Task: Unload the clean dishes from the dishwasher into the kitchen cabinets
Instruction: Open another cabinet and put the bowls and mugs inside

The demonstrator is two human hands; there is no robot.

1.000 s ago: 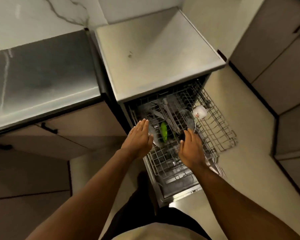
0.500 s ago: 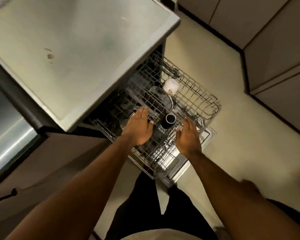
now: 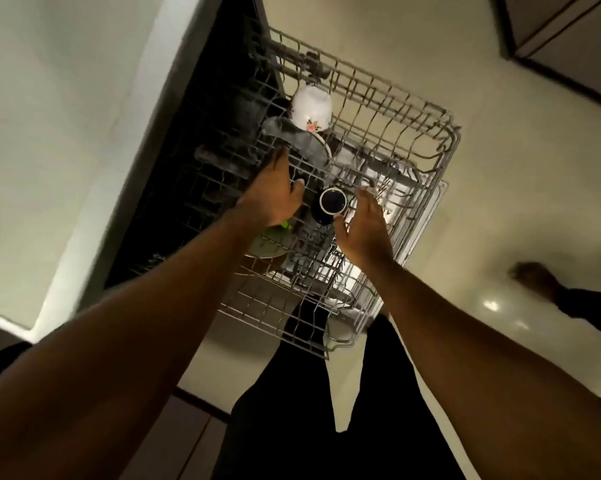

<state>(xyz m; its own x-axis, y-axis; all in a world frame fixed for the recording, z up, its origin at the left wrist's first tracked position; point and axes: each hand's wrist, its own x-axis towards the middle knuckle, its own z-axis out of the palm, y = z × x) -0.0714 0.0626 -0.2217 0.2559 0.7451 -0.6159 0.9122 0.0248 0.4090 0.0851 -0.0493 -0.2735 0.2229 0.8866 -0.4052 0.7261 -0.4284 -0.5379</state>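
A wire dishwasher rack (image 3: 427, 188) is pulled out over the floor. A dark mug with a white rim (image 3: 331, 204) stands in it, between my two hands. My left hand (image 3: 273, 194) hovers flat just left of the mug, fingers straight. My right hand (image 3: 363, 226) hangs open just right of it, thumb near the mug's side. Neither hand holds anything. Farther back a white cup with a flower print (image 3: 311, 107) lies upturned beside a grey plate (image 3: 301, 142). A green-tinged dish (image 3: 269, 244) shows under my left wrist.
The steel counter top (image 3: 67, 133) over the dishwasher fills the left. Dark cabinet fronts (image 3: 569, 39) run along the top right. Pale floor (image 3: 500, 209) lies right of the rack. My legs in dark trousers (image 3: 313, 410) stand at the rack's near end, and a foot (image 3: 534, 277) shows at the right.
The view has swung lower and closer over the rack. Both hands stay open on either side of the dark mug, the right one a little nearer to it.
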